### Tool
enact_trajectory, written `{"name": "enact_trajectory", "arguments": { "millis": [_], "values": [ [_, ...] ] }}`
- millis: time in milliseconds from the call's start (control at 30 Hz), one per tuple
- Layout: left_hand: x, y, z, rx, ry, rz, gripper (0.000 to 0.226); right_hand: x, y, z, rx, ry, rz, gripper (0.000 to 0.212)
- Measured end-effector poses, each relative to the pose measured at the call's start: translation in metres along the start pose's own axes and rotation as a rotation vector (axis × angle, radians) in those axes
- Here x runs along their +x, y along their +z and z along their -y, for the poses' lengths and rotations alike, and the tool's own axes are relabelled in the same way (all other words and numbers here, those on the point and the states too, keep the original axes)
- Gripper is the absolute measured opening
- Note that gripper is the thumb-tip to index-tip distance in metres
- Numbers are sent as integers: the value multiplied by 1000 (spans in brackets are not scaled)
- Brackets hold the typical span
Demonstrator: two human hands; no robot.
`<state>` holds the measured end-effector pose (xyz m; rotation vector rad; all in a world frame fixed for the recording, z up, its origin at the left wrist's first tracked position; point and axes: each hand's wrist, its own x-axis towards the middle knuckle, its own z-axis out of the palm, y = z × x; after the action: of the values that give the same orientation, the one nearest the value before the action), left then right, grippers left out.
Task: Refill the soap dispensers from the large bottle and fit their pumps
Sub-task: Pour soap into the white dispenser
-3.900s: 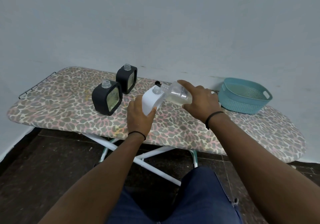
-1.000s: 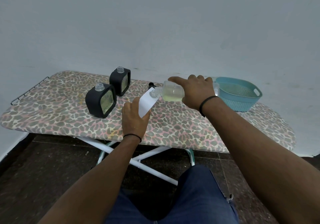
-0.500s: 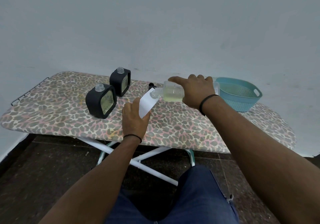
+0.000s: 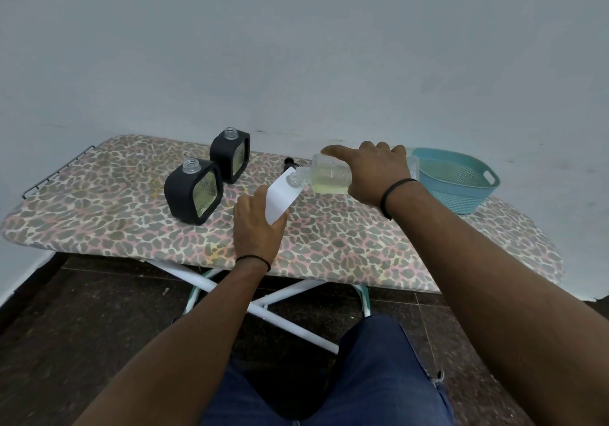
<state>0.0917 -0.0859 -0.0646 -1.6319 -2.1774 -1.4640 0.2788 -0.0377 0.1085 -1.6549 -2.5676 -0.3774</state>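
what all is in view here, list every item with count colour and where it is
white dispenser: 1, white, tilted in the left hand, above the board's middle
large bottle: 1, clear with pale yellow liquid, lying on its side in the right hand, mouth at the white dispenser's neck
black dispensers: 2, black with clear open necks, no pumps on, upright on the board's left half, one behind the other
pump: 1 showing, black, on the board behind the white dispenser
basket: 1, teal, right far end of the board
ironing board: 1, leopard-print cover, white legs, against the wall
hands: left hand grips the white dispenser; right hand grips the large bottle
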Motion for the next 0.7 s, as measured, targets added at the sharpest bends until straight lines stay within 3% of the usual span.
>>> {"name": "enact_trajectory", "arguments": {
  "millis": [700],
  "values": [
    [0, 0, 0, 0, 5, -9, 62, 4, -5, 1, -29, -17, 7, 66]
  ]
}}
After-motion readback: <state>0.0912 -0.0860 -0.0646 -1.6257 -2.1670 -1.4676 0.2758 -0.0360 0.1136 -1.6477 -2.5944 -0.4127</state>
